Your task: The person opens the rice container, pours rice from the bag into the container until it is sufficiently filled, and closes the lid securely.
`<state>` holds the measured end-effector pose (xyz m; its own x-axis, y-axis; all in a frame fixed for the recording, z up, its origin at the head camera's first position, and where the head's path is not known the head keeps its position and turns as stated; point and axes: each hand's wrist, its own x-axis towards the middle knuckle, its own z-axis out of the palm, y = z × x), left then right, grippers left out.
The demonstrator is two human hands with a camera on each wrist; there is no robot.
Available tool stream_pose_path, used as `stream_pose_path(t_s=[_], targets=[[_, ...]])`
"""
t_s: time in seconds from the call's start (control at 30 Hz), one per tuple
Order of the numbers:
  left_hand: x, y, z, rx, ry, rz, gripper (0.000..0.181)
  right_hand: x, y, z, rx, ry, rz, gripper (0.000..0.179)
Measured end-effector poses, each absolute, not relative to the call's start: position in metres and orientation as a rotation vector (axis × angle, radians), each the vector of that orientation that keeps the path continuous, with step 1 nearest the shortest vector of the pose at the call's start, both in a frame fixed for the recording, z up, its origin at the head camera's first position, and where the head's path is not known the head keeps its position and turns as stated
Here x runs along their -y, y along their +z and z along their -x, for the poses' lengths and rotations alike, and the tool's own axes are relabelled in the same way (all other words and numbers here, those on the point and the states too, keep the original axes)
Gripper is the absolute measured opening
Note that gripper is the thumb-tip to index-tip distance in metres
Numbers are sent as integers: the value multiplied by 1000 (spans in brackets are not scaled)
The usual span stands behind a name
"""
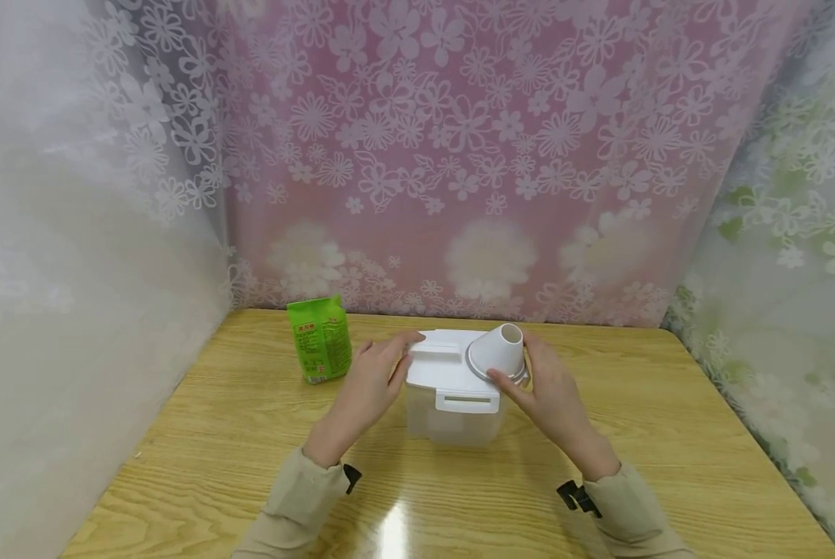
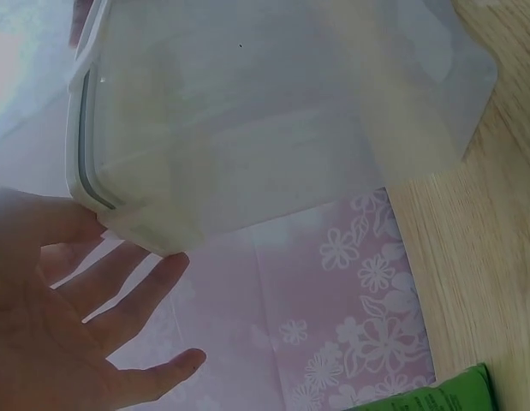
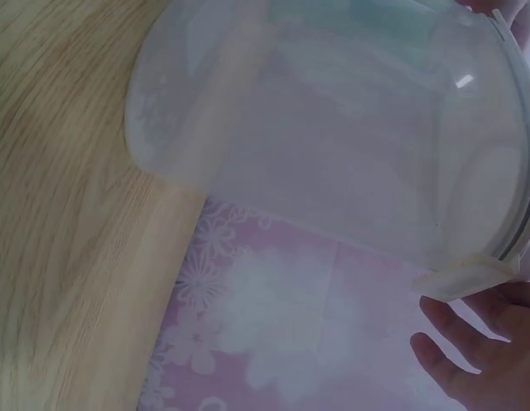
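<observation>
A translucent storage box (image 1: 452, 423) stands on the table, with a white lid (image 1: 424, 371) on top. A white cone-shaped cup (image 1: 499, 351) with an open narrow end sits on the lid's right part. My left hand (image 1: 371, 380) grips the lid's left end, thumb at the near side and fingers at the far side. In the left wrist view, fingertips touch a far-side clip (image 2: 149, 229). At the right end, my right hand (image 1: 553, 392) holds the box, its thumb by the cup's base. Its fingers reach under another clip (image 3: 466, 278) in the right wrist view.
A green printed bag (image 1: 321, 340) stands upright on the wooden table (image 1: 214, 442), left of the box. Flowered curtains (image 1: 459, 155) hang behind the table and along both sides. A front clip (image 1: 467, 401) lies along the lid's near edge.
</observation>
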<state>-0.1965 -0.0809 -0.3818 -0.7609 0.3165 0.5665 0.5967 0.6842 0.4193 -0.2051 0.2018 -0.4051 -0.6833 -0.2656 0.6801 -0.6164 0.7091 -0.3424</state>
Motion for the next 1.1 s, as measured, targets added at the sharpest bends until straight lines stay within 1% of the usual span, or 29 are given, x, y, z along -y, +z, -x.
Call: stream_pose_path(t_s=[0.27,0.47,0.57,0.67,0.8,0.87,1.0,1.1], targets=[[90,-381,198,2415,-825,766,37,-202,-407,205,2295,741,-678,69],[102,-374,198,2467,-917,712,37,-202,-407,205,2292,743,-685,70],[107,-374,199,2534,-1136,641,33,-202,-407,206,2292,749,-685,70],[112,-376,200,2596,-1462,548,32,-202,-407,207,2296,749,-684,69],[117,-380,203,2590,-1913,456,37,-202,-406,207,2289,751,-686,69],[119,-382,204,2554,-2101,454,40,-202,-406,207,2283,756,-689,69],[120,-385,208,2517,-2347,459,45,-202,-406,207,2279,759,-692,69],[118,-387,212,2476,-2511,360,45,-202,-406,206,2289,756,-689,68]])
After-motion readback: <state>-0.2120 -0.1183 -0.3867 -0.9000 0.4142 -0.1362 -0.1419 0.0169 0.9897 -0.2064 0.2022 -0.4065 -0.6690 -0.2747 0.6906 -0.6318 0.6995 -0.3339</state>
